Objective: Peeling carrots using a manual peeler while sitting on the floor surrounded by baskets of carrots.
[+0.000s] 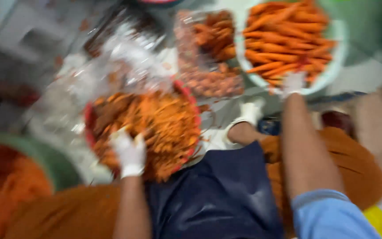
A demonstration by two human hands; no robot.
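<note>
While blurred, left hand (130,152) on carrot peelings (164,128), right hand (293,83) at carrot bowl (332,71), grips unclear

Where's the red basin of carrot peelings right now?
In the head view, the red basin sits left of centre under the left hand, beside the clear bags and left of the white bowl.

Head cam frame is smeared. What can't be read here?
- Left white-gloved hand in the red basin of carrot peelings: motion blur hides its grip.
- Right white-gloved hand at the pale round bowl of peeled carrots: grip unclear.
- Bowl top: cut off by the frame edge.
- Clear plastic bags: contents smeared.
</note>
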